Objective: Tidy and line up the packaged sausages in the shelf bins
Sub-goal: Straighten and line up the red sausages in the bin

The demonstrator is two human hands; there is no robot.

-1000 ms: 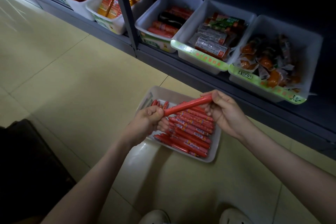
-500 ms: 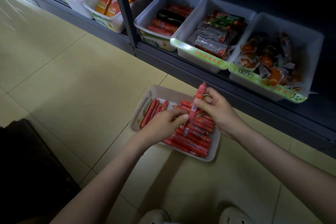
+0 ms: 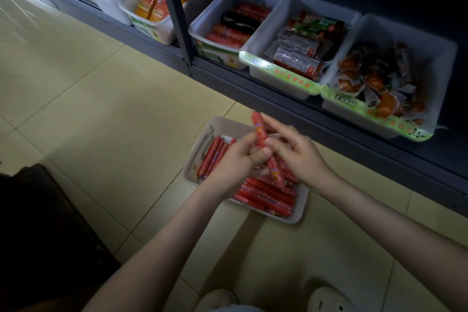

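Observation:
A white bin (image 3: 200,144) sits on the floor tiles, full of red packaged sausages (image 3: 268,196). A few sausages (image 3: 211,156) lie lined up lengthwise at its left side; the rest are piled crosswise at the right. My left hand (image 3: 235,159) and my right hand (image 3: 296,152) meet above the bin. Both pinch one red sausage (image 3: 260,132), which stands nearly upright with its top end above my fingers. A second sausage (image 3: 276,172) slants down below my hands; which hand holds it is unclear.
The bottom shelf (image 3: 278,106) behind the bin carries a row of white bins: red and black sausages (image 3: 233,30), clear-wrapped sausage packs (image 3: 298,53), orange vacuum packs (image 3: 374,78), yellow packs (image 3: 154,5). A grey upright post (image 3: 174,12) divides the shelf. My shoes (image 3: 326,299) are below.
The sausage held crosswise a second ago has been turned nearly upright. My left hand has come up from the pile to meet my right hand on it.

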